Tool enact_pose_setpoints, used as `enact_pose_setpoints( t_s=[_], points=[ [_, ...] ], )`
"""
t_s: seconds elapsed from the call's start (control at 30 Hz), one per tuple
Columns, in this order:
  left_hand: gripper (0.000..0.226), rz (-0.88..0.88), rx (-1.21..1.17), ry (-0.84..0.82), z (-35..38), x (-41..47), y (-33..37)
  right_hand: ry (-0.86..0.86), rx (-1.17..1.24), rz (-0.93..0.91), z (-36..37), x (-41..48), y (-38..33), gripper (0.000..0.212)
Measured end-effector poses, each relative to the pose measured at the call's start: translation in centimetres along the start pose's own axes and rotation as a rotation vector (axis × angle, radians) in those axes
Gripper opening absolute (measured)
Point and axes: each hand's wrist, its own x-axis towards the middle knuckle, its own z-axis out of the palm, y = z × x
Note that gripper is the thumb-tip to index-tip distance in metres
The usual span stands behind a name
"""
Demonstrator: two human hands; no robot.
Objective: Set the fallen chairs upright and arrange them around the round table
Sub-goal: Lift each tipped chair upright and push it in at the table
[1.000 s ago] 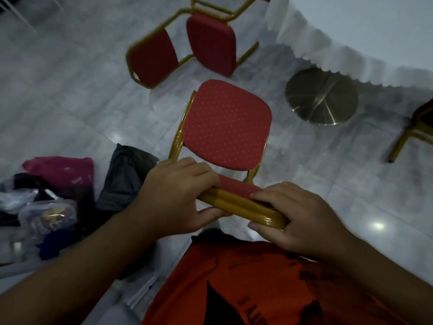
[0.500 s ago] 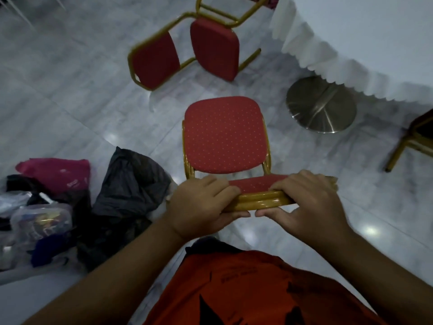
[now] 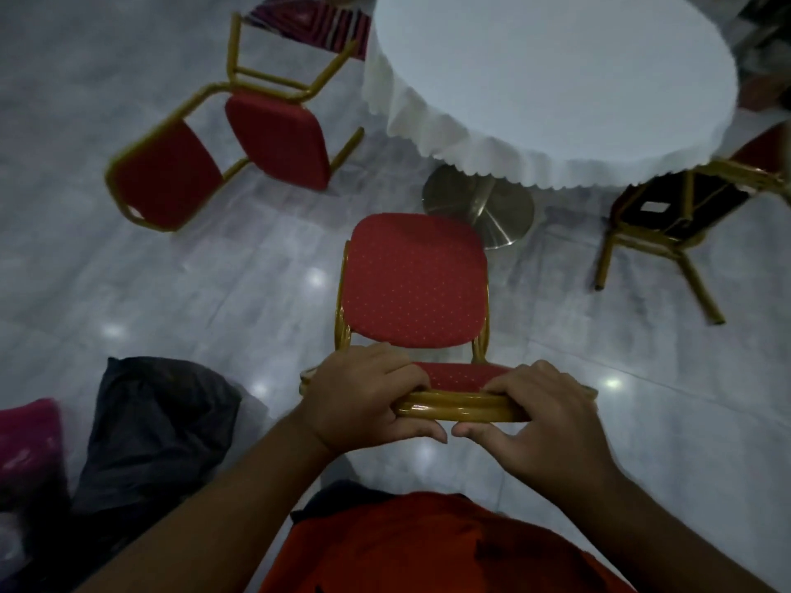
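Observation:
A red-seated chair with a gold frame stands upright right in front of me, its seat facing the round table with the white cloth. My left hand and my right hand both grip the gold top rail of its backrest, side by side. A second red chair lies on its side at the far left of the table. A third chair lies tipped over at the right, partly under the cloth, legs pointing outward.
The table's round metal base sits just beyond the held chair's seat. A black bag and a pink bag lie on the pale tiled floor at my lower left. Striped fabric lies at the far top.
The held chair has swung from angled to square with the table and moved toward it. My view has lifted, bringing the whole table top and the right-hand chair into sight.

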Motion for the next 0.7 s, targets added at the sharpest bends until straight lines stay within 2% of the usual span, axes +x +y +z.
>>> enact_pose_setpoints(
  t_s=[0.13, 0.3, 0.43, 0.7],
  points=[
    [0.058, -0.101, -0.057, -0.142, 0.6, 2.6, 0.1, -0.039, 0.009, 0.157, -1.0, -0.5, 1.4, 0.056],
    [0.036, -0.275, 0.020, -0.042, 2.7, 4.5, 1.8, 0.005, -0.077, 0.266, -1.2, -0.8, 3.2, 0.049],
    [0.035, -0.297, 0.029, 0.011, 3.3, 5.8, 1.6, 0.054, -0.121, 0.286, -0.8, 0.0, 3.7, 0.038],
    [0.040, -0.273, 0.110, 0.115, 5.1, 8.6, -0.3, 0.189, -0.163, 0.306, -0.3, 2.7, 6.4, 0.042]
  ],
)
